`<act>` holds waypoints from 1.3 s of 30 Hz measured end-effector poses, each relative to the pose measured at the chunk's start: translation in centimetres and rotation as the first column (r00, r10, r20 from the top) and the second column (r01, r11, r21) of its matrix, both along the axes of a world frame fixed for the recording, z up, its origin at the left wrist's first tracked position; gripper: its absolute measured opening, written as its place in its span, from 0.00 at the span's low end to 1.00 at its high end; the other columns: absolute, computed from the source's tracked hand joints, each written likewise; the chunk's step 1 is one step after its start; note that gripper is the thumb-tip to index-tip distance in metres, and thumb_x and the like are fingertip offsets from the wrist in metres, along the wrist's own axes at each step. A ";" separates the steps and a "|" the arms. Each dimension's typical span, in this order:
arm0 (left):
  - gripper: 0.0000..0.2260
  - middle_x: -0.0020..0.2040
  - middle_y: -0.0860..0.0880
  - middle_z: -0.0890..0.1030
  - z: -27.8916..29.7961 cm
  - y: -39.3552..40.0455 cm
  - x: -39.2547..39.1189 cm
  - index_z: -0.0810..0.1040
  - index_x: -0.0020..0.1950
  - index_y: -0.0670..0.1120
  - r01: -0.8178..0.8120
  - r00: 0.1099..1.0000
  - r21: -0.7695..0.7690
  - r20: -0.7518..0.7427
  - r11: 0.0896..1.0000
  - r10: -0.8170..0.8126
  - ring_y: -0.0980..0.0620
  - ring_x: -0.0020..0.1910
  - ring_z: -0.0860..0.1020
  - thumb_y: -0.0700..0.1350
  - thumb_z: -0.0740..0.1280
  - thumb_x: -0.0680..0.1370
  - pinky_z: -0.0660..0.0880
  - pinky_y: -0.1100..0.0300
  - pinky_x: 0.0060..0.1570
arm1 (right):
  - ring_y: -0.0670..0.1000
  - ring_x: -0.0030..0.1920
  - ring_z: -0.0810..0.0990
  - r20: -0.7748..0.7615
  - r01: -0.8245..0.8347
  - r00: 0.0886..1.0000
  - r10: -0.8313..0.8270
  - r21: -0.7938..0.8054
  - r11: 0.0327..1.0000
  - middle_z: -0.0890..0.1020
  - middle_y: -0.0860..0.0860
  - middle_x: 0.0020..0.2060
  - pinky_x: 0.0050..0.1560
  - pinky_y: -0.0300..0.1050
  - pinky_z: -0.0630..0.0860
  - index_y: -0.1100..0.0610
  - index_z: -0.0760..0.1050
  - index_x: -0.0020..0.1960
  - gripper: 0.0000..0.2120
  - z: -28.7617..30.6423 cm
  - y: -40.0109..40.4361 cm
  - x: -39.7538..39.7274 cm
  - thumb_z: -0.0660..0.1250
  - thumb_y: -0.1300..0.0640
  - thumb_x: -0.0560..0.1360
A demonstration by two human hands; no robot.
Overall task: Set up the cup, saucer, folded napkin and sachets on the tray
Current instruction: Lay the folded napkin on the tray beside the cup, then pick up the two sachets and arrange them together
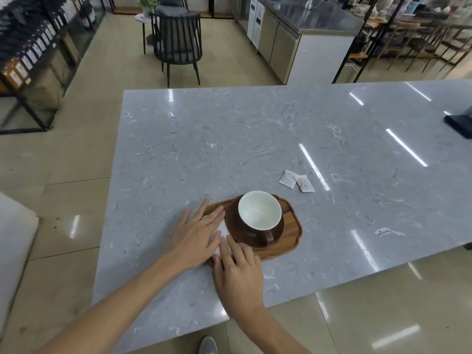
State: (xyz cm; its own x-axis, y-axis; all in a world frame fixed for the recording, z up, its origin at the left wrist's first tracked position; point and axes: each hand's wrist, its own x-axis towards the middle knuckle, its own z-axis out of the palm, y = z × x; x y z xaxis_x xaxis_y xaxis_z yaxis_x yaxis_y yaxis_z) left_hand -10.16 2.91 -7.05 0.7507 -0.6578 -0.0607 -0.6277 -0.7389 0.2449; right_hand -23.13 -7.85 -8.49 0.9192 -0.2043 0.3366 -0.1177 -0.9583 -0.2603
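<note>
A wooden tray [293, 233] lies near the front edge of the grey marble table [229, 139]. On its right half a brown cup [258, 218] with a white inside stands on a brown saucer [279, 229], handle toward me. A white napkin [221, 232] lies on the tray's left half, mostly hidden under my hands. My left hand [198, 232] lies flat on it with fingers spread. My right hand [237, 272] presses its near edge, fingers spread too. Two white sachets [297, 180] lie on the table beyond the tray, to the right.
A dark flat object [459, 122] sits at the table's far right edge. Beyond the table stand a dark chair [178, 44], a steel counter [306, 29] and shelves. A shoe [208, 345] shows on the tiled floor below the table's front edge.
</note>
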 end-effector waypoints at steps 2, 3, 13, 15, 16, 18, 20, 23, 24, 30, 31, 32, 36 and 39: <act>0.26 0.82 0.58 0.49 -0.6 -0.2 -0.3 0.50 0.82 0.51 0.005 1.000 0.006 -0.001 1.000 -0.005 0.54 0.81 0.39 0.53 0.48 0.84 0.47 0.45 0.79 | 0.54 0.57 0.81 -0.005 0.014 1.000 -0.014 -0.002 1.000 0.83 0.53 0.61 0.54 0.50 0.78 0.57 0.80 0.66 0.17 -0.1 0.3 0.0 0.68 0.51 0.79; 0.26 0.83 0.57 0.47 -0.9 -0.1 -0.4 0.48 0.83 0.50 0.010 1.000 0.007 -0.004 1.000 -0.010 0.54 0.81 0.38 0.52 0.47 0.85 0.46 0.45 0.80 | 0.55 0.57 0.81 -0.005 0.017 1.000 -0.017 0.003 1.000 0.83 0.53 0.61 0.55 0.50 0.78 0.57 0.80 0.66 0.17 -0.2 0.5 0.1 0.68 0.52 0.79; 0.25 0.82 0.56 0.48 -0.8 1.2 0.8 0.50 0.82 0.48 0.095 0.976 -0.273 -0.163 0.957 -0.143 0.58 0.81 0.43 0.46 0.54 0.86 0.47 0.51 0.81 | 0.53 0.61 0.75 -0.018 -0.069 0.997 0.072 0.139 0.988 0.77 0.49 0.65 0.57 0.49 0.75 0.51 0.74 0.70 0.20 -0.1 -0.8 -1.2 0.64 0.50 0.79; 0.24 0.82 0.57 0.51 -0.3 1.4 0.8 0.53 0.82 0.50 0.080 0.973 -0.334 -0.178 0.939 -0.146 0.60 0.81 0.44 0.45 0.55 0.86 0.46 0.53 0.80 | 0.52 0.60 0.75 0.001 -0.111 0.994 0.112 0.180 0.977 0.77 0.48 0.66 0.58 0.48 0.75 0.50 0.74 0.69 0.19 0.5 -1.6 -1.4 0.65 0.52 0.79; 0.24 0.82 0.57 0.52 -0.1 1.5 0.9 0.54 0.81 0.51 0.074 0.974 -0.360 -0.175 0.930 -0.146 0.60 0.81 0.44 0.45 0.56 0.85 0.47 0.53 0.80 | 0.51 0.59 0.75 0.018 -0.127 0.992 0.126 0.194 0.973 0.77 0.48 0.65 0.59 0.47 0.74 0.50 0.75 0.68 0.18 0.8 -2.0 -1.4 0.65 0.53 0.78; 0.24 0.82 0.56 0.54 0.6 1.6 1.0 0.58 0.81 0.51 0.058 0.978 -0.406 -0.159 0.912 -0.132 0.57 0.81 0.47 0.44 0.58 0.85 0.49 0.52 0.80 | 0.50 0.60 0.75 0.051 -0.144 0.989 0.136 0.220 0.965 0.78 0.48 0.64 0.62 0.45 0.73 0.50 0.77 0.66 0.16 1.8 -3.0 -1.3 0.65 0.54 0.79; 0.23 0.81 0.56 0.57 1.5 1.6 1.3 0.62 0.80 0.50 0.036 0.984 -0.435 -0.144 0.900 -0.109 0.56 0.81 0.49 0.44 0.60 0.84 0.51 0.50 0.80 | 0.50 0.61 0.76 0.089 -0.152 0.987 0.134 0.250 0.956 0.79 0.48 0.63 0.64 0.45 0.72 0.50 0.78 0.65 0.15 3.0 -4.2 -1.0 0.64 0.54 0.79; 0.22 0.80 0.56 0.61 3.1 1.1 2.0 0.65 0.78 0.50 0.009 0.992 -0.463 -0.110 0.886 -0.067 0.56 0.81 0.53 0.44 0.62 0.84 0.58 0.50 0.78 | 0.49 0.59 0.76 0.155 -0.152 0.982 0.111 0.279 0.948 0.80 0.47 0.61 0.60 0.45 0.75 0.52 0.79 0.63 0.13 5.2 -6.5 -0.3 0.64 0.55 0.80; 0.22 0.79 0.57 0.62 3.8 0.6 2.3 0.66 0.78 0.50 0.004 0.993 -0.474 -0.101 0.880 -0.059 0.56 0.80 0.55 0.44 0.63 0.83 0.60 0.51 0.77 | 0.50 0.59 0.77 0.169 -0.144 0.981 0.098 0.284 0.948 0.80 0.48 0.61 0.59 0.45 0.76 0.52 0.79 0.62 0.13 5.9 -7.4 0.0 0.65 0.56 0.79; 0.23 0.78 0.59 0.65 7.4 -4.2 4.2 0.64 0.78 0.57 0.004 0.997 -0.428 -0.071 0.904 -0.037 0.58 0.77 0.63 0.48 0.62 0.83 0.62 0.56 0.75 | 0.48 0.61 0.79 0.136 -0.111 0.988 0.069 0.328 0.938 0.80 0.44 0.62 0.49 0.48 0.82 0.50 0.78 0.62 0.12 9.1 -14.2 2.2 0.65 0.57 0.80; 0.23 0.78 0.59 0.65 7.8 -5.3 4.4 0.63 0.78 0.59 0.007 0.998 -0.399 -0.060 0.917 -0.034 0.57 0.77 0.63 0.50 0.61 0.83 0.63 0.57 0.74 | 0.48 0.59 0.80 0.123 -0.112 0.990 0.075 0.329 0.938 0.79 0.44 0.62 0.47 0.49 0.82 0.50 0.78 0.62 0.11 9.2 -15.6 2.6 0.65 0.57 0.80; 0.24 0.78 0.59 0.65 8.1 -6.2 4.5 0.61 0.79 0.60 0.011 0.998 -0.373 -0.053 0.928 -0.033 0.56 0.76 0.64 0.51 0.60 0.83 0.63 0.57 0.73 | 0.48 0.58 0.81 0.112 -0.108 0.991 0.076 0.321 0.941 0.79 0.44 0.62 0.46 0.50 0.83 0.50 0.78 0.62 0.11 9.1 -17.0 3.1 0.65 0.56 0.80; 0.26 0.77 0.56 0.68 9.0 -10.4 5.0 0.57 0.79 0.62 -0.025 0.998 -0.323 -0.064 0.946 0.005 0.53 0.74 0.68 0.52 0.60 0.83 0.69 0.53 0.70 | 0.51 0.54 0.82 0.057 -0.052 0.998 0.036 0.303 0.951 0.80 0.47 0.60 0.44 0.53 0.83 0.52 0.78 0.62 0.11 7.9 -23.5 5.5 0.65 0.54 0.80; 0.24 0.76 0.55 0.70 9.5 -13.9 5.4 0.60 0.79 0.61 -0.071 0.995 -0.267 -0.087 0.961 0.050 0.51 0.73 0.69 0.52 0.60 0.83 0.69 0.51 0.70 | 0.51 0.54 0.82 -0.025 -0.025 0.999 0.035 0.310 0.950 0.79 0.48 0.59 0.46 0.53 0.82 0.52 0.78 0.61 0.11 6.2 -28.1 7.3 0.66 0.53 0.80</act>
State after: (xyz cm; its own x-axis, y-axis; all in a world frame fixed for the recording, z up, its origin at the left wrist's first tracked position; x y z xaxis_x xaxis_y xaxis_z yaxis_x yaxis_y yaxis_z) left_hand -4.74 -10.99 2.42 0.7896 -0.6115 0.0517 -0.5545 -0.6748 0.4871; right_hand -15.82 -35.91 -2.24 0.9352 -0.2664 0.2332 -0.1026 -0.8342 -0.5418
